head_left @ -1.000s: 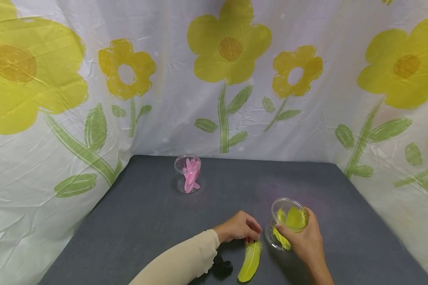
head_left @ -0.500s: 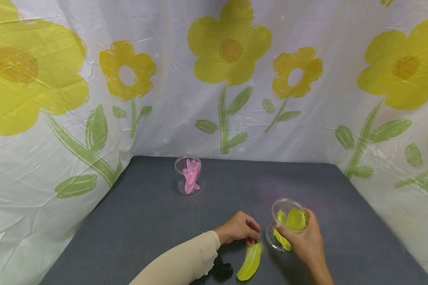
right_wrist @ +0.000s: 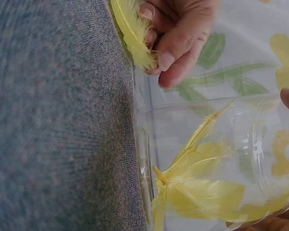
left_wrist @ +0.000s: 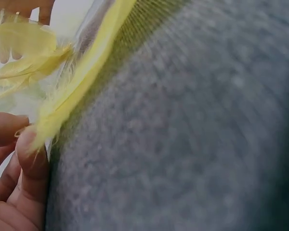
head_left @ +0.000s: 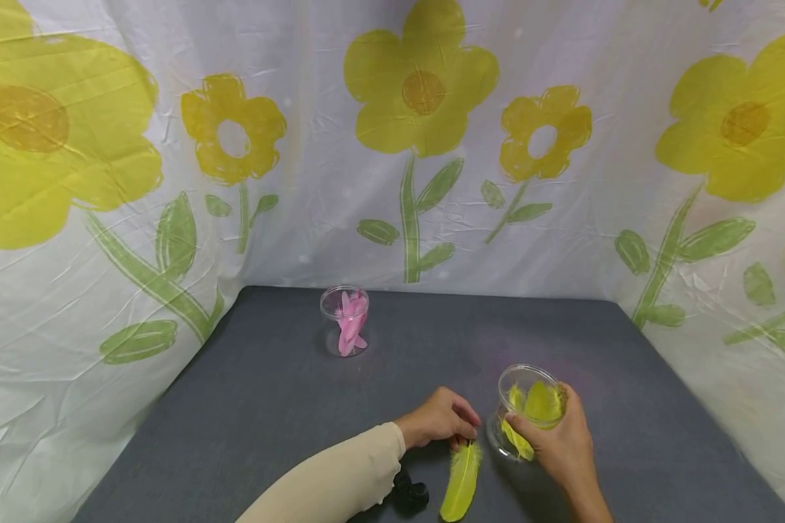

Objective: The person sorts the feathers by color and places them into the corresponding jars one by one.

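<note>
Thumb and fingertips of my left hand pinch a yellow feather by its fluffy quill end, low over the dark table. The broad end of that feather points toward me. My right hand grips a clear plastic cup from its right side, thumb in front. Inside the cup are several yellow feathers, also visible through its wall in the right wrist view. Just left of the cup, the left fingertips stay outside it. Part of the right hand's fingers is hidden behind the cup.
A second clear cup holding pink feathers stands farther back, left of centre. A small black object, its kind unclear, lies beside the left sleeve. A flower-printed curtain surrounds the dark table.
The pinched yellow feather has swung slightly, its broad end shifting a little right and toward me. Both hands and the cup stay nearly in place.
</note>
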Motion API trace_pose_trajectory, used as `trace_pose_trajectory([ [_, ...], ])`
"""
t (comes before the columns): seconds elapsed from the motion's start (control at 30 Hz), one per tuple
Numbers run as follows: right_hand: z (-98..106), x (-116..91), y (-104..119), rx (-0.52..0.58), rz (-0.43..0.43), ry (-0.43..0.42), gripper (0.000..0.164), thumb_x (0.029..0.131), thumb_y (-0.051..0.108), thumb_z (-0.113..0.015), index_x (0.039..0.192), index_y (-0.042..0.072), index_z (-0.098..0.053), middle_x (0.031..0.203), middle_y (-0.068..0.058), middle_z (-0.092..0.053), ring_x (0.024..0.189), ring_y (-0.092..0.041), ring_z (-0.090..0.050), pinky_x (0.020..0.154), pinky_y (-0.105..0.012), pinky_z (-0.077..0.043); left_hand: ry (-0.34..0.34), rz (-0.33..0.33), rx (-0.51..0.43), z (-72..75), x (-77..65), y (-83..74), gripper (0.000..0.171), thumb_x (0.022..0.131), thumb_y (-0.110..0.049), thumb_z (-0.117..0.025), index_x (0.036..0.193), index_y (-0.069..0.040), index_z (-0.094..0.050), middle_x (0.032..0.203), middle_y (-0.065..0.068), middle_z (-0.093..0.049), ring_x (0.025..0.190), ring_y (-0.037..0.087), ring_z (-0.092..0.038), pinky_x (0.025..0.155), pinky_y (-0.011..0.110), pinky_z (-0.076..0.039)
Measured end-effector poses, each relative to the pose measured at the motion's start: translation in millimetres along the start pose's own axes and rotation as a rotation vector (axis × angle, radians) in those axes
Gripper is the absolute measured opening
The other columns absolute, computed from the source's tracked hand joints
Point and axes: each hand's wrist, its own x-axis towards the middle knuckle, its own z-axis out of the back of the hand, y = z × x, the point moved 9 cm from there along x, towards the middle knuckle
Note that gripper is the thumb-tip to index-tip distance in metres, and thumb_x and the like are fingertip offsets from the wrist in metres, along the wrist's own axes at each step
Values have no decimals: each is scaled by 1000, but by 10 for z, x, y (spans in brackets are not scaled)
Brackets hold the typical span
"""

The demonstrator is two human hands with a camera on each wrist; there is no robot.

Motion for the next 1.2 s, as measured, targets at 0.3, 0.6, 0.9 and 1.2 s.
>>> trace_pose_trajectory([
  [0.3, 9, -13, 13, 16, 12, -10, 102, 68, 36, -89, 143, -1, -29, 127, -22, -45, 108, -37, -48, 87, -51, -38, -126, -89, -224, 365, -43, -159, 17, 77, 15, -69, 93, 13, -68, 71, 14, -66, 54, 17, -61, 54, 34, -55],
  [0.6, 31, 11, 22, 13, 36, -20, 102, 68, 36, -88, 142, -2, -30, 127, -23, -46, 108, -38, -48, 86, -52, -39, -360, -346, -370, 1000, -183, -836, 15, 82, 9, -70, 97, 11, -67, 80, 19, -66, 62, 19, -65, 65, 39, -57],
  [0.9, 41, 18, 25, 11, 31, -26, 101, 67, 36, -89, 141, -1, -31, 127, -22, -46, 108, -38, -48, 87, -51, -38, -430, -575, -308, 1060, -363, -1515, 17, 84, 8, -68, 100, 14, -66, 84, 25, -65, 65, 18, -65, 66, 38, -57],
  [1.2, 8, 9, 19, -6, -3, 2, 103, 69, 36, -88, 144, -1, -28, 125, -20, -45, 101, -35, -49, 81, -47, -40, -312, -687, -175, 586, -474, -1929, 16, 85, 14, -63, 100, 17, -64, 86, 31, -64, 71, 45, -64, 66, 42, -57],
])
